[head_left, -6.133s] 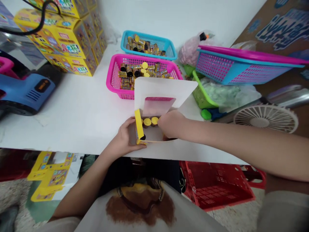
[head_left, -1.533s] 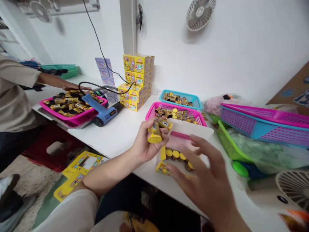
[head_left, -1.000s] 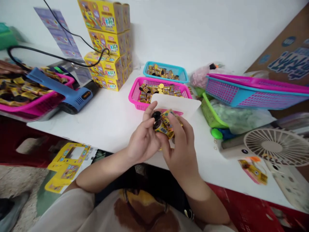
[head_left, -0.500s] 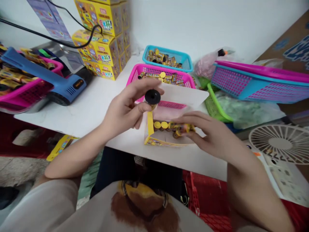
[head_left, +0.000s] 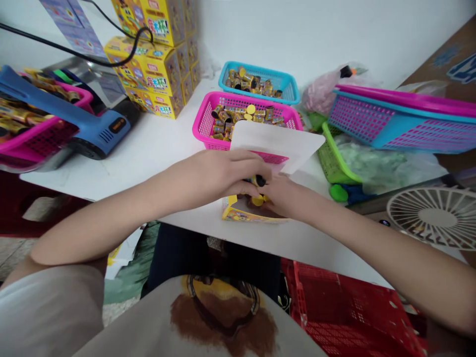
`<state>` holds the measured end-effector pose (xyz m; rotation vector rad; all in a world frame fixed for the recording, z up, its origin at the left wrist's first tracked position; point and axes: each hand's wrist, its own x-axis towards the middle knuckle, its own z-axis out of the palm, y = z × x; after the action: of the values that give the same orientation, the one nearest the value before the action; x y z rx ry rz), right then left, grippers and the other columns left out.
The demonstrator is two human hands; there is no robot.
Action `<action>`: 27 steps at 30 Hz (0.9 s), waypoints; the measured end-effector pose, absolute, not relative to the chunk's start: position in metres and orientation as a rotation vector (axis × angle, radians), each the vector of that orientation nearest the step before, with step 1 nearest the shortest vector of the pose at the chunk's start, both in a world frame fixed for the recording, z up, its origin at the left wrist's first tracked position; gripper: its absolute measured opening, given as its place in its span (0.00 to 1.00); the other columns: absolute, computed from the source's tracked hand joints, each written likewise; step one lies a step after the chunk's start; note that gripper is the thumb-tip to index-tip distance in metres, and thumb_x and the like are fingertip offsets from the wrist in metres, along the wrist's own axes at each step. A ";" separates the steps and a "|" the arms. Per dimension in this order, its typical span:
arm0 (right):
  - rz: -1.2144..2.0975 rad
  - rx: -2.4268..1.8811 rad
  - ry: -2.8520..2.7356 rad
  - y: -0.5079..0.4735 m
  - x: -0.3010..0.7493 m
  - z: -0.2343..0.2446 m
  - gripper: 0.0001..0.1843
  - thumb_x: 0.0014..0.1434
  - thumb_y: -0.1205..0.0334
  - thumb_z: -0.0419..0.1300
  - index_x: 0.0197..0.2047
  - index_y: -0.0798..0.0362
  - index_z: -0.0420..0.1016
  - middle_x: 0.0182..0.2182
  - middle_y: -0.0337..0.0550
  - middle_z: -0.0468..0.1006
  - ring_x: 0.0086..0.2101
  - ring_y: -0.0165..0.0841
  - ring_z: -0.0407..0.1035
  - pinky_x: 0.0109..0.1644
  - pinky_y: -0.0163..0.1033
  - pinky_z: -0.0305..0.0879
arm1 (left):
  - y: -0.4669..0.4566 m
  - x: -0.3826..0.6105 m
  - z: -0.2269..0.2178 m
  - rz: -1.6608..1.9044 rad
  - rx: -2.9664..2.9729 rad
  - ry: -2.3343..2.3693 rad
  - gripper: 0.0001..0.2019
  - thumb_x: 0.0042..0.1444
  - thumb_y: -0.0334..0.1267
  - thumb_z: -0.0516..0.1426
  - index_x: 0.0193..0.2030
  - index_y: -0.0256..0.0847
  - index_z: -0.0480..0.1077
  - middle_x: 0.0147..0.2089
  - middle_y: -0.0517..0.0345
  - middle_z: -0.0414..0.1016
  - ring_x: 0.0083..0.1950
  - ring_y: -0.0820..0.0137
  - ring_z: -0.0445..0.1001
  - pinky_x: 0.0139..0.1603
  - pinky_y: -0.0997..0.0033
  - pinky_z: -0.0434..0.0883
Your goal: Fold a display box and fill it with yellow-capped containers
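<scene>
From my head view, my left hand (head_left: 226, 172) and right hand (head_left: 284, 196) are together, almost touching, over an open yellow carton (head_left: 238, 210) on the white counter (head_left: 156, 144). A black-ended canister (head_left: 259, 181) shows at my fingertips, but I can't tell which hand grips it. Yellow-capped canisters (head_left: 257, 200) sit in the carton, mostly hidden by my right hand. Just beyond lies a white card (head_left: 277, 136), overlapping a pink basket (head_left: 208, 124) of canisters.

Yellow carton (head_left: 232, 212) interior hidden, canister (head_left: 260, 181) mostly covered
</scene>
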<state>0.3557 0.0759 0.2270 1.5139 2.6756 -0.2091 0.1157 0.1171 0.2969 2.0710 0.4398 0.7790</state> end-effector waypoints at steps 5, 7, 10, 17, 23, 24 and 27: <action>-0.168 1.653 2.553 0.079 0.347 0.224 0.17 0.57 0.70 0.71 0.50 0.51 0.84 0.47 0.52 0.84 0.50 0.49 0.78 0.54 0.52 0.72 | 0.123 0.132 0.289 0.688 2.034 0.493 0.07 0.51 0.43 0.71 0.34 0.47 0.80 0.37 0.55 0.82 0.41 0.58 0.82 0.53 0.64 0.74; -0.233 1.759 2.575 0.082 0.350 0.233 0.21 0.52 0.69 0.74 0.50 0.51 0.84 0.48 0.51 0.85 0.50 0.50 0.78 0.55 0.52 0.74 | 0.124 0.139 0.285 0.677 1.977 0.537 0.09 0.48 0.40 0.73 0.34 0.47 0.79 0.37 0.55 0.82 0.42 0.57 0.82 0.56 0.63 0.73; -0.598 1.767 2.856 0.081 0.361 0.251 0.26 0.54 0.61 0.74 0.56 0.48 0.80 0.54 0.46 0.84 0.53 0.47 0.79 0.52 0.47 0.78 | 0.121 0.149 0.291 0.656 1.878 0.573 0.14 0.47 0.32 0.72 0.42 0.45 0.81 0.37 0.54 0.82 0.50 0.54 0.83 0.60 0.61 0.72; -1.179 1.925 3.280 0.061 0.365 0.264 0.29 0.73 0.41 0.54 0.71 0.42 0.63 0.54 0.47 0.82 0.45 0.38 0.81 0.47 0.51 0.80 | 0.101 0.148 0.307 0.915 1.814 0.519 0.23 0.53 0.33 0.72 0.56 0.48 0.80 0.55 0.60 0.82 0.61 0.53 0.80 0.72 0.51 0.66; -1.600 2.030 2.983 0.065 0.361 0.269 0.27 0.56 0.38 0.72 0.51 0.46 0.81 0.46 0.44 0.84 0.42 0.38 0.81 0.43 0.45 0.80 | 0.141 0.101 0.307 1.440 2.065 0.528 0.09 0.66 0.36 0.65 0.48 0.39 0.71 0.44 0.67 0.84 0.49 0.69 0.84 0.47 0.75 0.80; -1.519 1.980 2.930 0.067 0.359 0.269 0.23 0.54 0.43 0.74 0.48 0.47 0.83 0.46 0.44 0.84 0.41 0.38 0.81 0.43 0.43 0.80 | 0.160 0.094 0.310 1.543 2.097 0.595 0.07 0.73 0.38 0.58 0.49 0.37 0.67 0.41 0.71 0.84 0.42 0.76 0.83 0.41 0.82 0.78; -1.050 1.737 2.798 0.072 0.350 0.267 0.13 0.56 0.57 0.71 0.46 0.46 0.87 0.44 0.44 0.84 0.37 0.35 0.79 0.42 0.40 0.77 | 0.226 0.095 0.316 1.225 2.255 1.018 0.19 0.75 0.40 0.42 0.58 0.28 0.63 0.43 0.60 0.84 0.41 0.74 0.83 0.44 0.70 0.78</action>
<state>0.3496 0.0718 0.2667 1.7366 2.7984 -1.0498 0.0947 0.2261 0.3160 2.2551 1.0177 1.2253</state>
